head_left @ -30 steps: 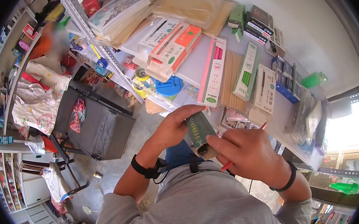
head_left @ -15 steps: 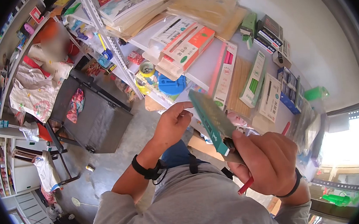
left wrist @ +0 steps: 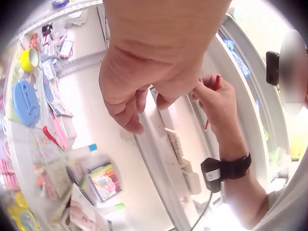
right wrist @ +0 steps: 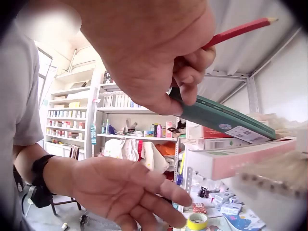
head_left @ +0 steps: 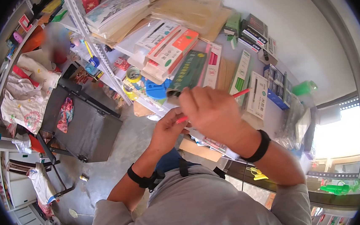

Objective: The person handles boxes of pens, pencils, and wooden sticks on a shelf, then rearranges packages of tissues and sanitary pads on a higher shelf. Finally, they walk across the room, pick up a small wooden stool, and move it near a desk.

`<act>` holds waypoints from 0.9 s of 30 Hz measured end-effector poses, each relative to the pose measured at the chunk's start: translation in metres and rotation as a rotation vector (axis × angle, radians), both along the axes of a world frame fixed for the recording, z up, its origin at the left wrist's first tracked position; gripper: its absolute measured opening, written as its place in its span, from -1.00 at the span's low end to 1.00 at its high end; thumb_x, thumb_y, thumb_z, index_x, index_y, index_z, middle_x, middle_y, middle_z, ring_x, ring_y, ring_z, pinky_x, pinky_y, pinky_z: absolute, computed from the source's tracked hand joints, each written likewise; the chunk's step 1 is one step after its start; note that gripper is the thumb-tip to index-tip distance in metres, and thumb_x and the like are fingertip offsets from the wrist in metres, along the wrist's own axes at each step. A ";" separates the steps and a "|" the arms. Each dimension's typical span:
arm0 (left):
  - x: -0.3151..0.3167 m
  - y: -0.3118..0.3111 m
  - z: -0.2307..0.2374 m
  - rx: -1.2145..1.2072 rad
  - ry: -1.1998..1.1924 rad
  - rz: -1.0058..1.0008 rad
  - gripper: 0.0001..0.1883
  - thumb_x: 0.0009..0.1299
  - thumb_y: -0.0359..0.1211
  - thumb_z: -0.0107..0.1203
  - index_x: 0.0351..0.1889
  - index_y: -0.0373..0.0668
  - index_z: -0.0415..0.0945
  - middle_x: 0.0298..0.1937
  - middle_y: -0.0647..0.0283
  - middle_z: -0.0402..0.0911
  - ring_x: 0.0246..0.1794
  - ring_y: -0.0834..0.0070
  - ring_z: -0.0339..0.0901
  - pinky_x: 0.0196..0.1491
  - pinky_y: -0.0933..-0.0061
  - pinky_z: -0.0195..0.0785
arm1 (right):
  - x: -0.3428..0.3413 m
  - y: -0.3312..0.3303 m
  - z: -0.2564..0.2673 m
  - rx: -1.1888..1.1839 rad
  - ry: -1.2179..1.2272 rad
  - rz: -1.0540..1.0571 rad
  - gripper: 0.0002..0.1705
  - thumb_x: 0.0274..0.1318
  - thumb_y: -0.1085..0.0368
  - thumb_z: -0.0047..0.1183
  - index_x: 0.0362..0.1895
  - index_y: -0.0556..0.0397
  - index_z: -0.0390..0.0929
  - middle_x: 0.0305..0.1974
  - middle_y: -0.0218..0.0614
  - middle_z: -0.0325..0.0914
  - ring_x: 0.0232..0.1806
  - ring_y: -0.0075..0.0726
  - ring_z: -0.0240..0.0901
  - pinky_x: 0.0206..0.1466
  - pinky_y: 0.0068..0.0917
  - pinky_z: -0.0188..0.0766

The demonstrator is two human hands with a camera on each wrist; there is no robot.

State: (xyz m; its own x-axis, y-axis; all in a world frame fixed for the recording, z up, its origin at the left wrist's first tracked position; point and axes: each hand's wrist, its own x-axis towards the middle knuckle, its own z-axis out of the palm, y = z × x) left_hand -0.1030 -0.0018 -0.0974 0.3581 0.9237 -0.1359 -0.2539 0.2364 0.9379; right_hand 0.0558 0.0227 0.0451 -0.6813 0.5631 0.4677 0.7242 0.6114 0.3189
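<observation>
Tape (head_left: 134, 79) left of held box (head_left: 190, 68)

Free air beside the left grip (head_left: 163, 133) — boxes (head_left: 174, 50) (close-set) ahead, chair (head_left: 92, 128) leftward.

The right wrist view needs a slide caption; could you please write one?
Right hand pinching a green box and holding a red pencil, with the left hand below, palm showing.

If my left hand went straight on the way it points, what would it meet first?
Probably the flat white shelf, ahead of your left hand in the left wrist view, though depth is unclear.
</observation>
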 end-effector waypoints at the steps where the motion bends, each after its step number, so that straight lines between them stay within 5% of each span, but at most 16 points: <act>1: 0.002 -0.002 0.006 -0.025 -0.019 -0.010 -0.65 0.55 -0.39 0.14 0.25 -0.26 0.48 0.07 0.28 0.64 0.05 0.54 0.59 0.03 0.43 0.50 | -0.005 -0.006 -0.001 -0.002 0.009 0.003 -0.64 -0.12 0.26 0.24 -0.16 0.07 0.56 -0.46 -0.43 0.37 -0.51 -0.42 0.49 -0.51 -0.44 0.41; 10: 0.048 0.017 -0.017 0.201 0.174 0.122 -0.66 0.49 -0.38 0.20 0.17 -0.27 0.48 0.06 0.19 0.66 0.08 0.43 0.61 0.05 0.37 0.48 | -0.017 -0.006 -0.009 -0.013 0.070 -0.089 -0.73 -0.17 0.30 0.23 -0.30 0.02 0.49 -0.54 -0.44 0.37 -0.55 -0.45 0.49 -0.57 -0.45 0.39; 17: 0.046 0.022 -0.021 0.301 0.341 0.036 -0.65 0.46 -0.39 0.22 0.16 -0.28 0.50 0.05 0.14 0.67 0.07 0.41 0.61 0.05 0.35 0.48 | -0.011 0.001 -0.020 -0.028 0.059 -0.133 -0.69 -0.19 0.31 0.25 -0.28 0.05 0.49 -0.54 -0.44 0.37 -0.58 -0.45 0.48 -0.59 -0.45 0.38; 23: 0.032 0.007 0.011 0.420 0.265 0.185 -0.68 0.43 -0.42 0.24 0.10 -0.30 0.54 0.02 0.09 0.69 0.06 0.40 0.63 0.04 0.31 0.50 | -0.016 -0.012 -0.008 -0.018 0.159 -0.041 -0.70 -0.17 0.31 0.26 -0.29 0.02 0.46 -0.52 -0.42 0.39 -0.58 -0.43 0.49 -0.59 -0.43 0.40; 27: 0.033 0.007 0.020 0.300 0.175 0.145 -0.74 0.45 -0.43 0.21 0.05 -0.33 0.59 -0.04 0.16 0.73 0.01 0.46 0.65 0.02 0.37 0.50 | -0.015 0.004 -0.020 -0.153 0.111 -0.172 -0.65 -0.16 0.28 0.27 -0.21 0.04 0.52 -0.47 -0.34 0.48 -0.51 -0.32 0.59 -0.54 -0.35 0.47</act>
State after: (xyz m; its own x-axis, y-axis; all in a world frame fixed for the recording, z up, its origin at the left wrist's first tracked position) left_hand -0.0704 0.0051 -0.0778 0.2157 0.9712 0.1014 -0.0948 -0.0825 0.9921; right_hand 0.0405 0.0271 0.0247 -0.5183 0.7363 0.4350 0.8473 0.5111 0.1445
